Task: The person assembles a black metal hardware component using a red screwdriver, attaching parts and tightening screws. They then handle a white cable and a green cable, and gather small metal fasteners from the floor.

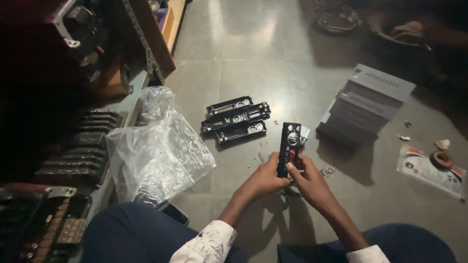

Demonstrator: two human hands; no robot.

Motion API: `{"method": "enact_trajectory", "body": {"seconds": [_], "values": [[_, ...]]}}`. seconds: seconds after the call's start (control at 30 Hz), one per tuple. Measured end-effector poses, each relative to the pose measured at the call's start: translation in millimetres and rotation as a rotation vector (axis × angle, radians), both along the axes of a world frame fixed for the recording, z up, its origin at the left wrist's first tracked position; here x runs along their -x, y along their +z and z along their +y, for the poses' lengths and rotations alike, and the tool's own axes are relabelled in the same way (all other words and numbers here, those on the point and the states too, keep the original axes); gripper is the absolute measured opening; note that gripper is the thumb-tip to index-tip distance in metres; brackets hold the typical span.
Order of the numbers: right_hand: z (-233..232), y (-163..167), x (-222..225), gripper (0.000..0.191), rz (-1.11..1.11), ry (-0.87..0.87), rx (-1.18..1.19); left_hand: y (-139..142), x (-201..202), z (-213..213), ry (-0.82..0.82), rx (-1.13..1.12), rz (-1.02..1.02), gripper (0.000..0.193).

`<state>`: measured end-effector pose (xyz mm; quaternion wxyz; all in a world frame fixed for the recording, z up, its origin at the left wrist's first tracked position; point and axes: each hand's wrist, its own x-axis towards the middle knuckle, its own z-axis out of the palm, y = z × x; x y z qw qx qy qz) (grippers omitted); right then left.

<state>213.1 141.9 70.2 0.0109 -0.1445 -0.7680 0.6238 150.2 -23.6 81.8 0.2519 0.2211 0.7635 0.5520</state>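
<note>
Head view: both hands (pixel 287 178) grip a slim, glossy, probably plastic black panel (pixel 290 146).

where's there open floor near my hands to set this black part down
Bare floor lies between the three black frames and the grey stack, and right of your right hand, before the printed packet. The clear bag crowds your left; small screws lie beside the hands.

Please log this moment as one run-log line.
left hand: grips black panel | right hand: grips panel's lower end | floor: three panels, clear bag, grey boxes
</note>
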Motion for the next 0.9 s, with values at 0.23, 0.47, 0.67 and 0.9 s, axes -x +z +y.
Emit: {"method": "enact_trajectory", "body": {"seconds": [0.23,0.47,0.67,0.9], "values": [[-14.4,15.8,-65.0,0.052,-0.025,-0.045,-0.070,32.8,-76.8,-12.9,0.024,-0.016,0.116,0.062],[-32.3,41.1,-120.6,0.051,0.063,0.001,0.030,52.6,-160.0,-31.1,0.127,-0.040,0.321,0.046],[-44.2,74.1,-183.0,0.051,0.081,0.025,-0.002,73.6,-220.6,-38.9,0.156,-0.086,0.300,0.041],[-47.9,92.9,-239.9,0.047,0.212,-0.038,-0.094,110.6,-288.9,-39.8,0.189,-0.093,0.282,0.036]]}}
